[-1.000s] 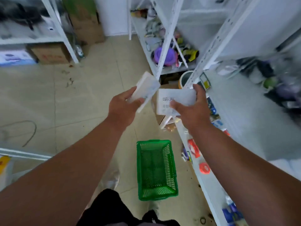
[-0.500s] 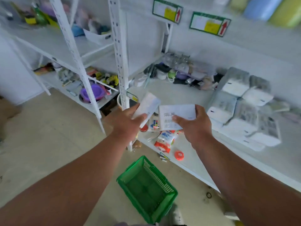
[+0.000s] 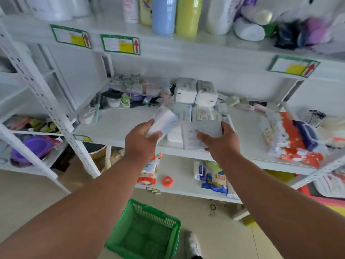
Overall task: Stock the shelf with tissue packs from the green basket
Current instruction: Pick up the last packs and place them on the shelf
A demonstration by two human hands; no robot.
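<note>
My left hand (image 3: 141,140) grips a white tissue pack (image 3: 164,121), tilted, at the front edge of the middle white shelf (image 3: 115,128). My right hand (image 3: 223,142) holds a second white tissue pack (image 3: 200,132) flat beside it. Behind both packs, several more tissue packs (image 3: 196,94) are stacked on the same shelf. The green basket (image 3: 145,234) stands on the floor below my arms; no packs show inside it.
Bottles (image 3: 175,14) line the top shelf. Small goods (image 3: 130,92) crowd the shelf's back left; red and white bags (image 3: 291,137) lie at its right. The lower shelf (image 3: 183,174) holds packets. A white upright (image 3: 56,116) stands left.
My view has swung to face the shelf. Both hands, each with its pack, have moved forward to the middle shelf's front edge. The basket now lies below my arms.
</note>
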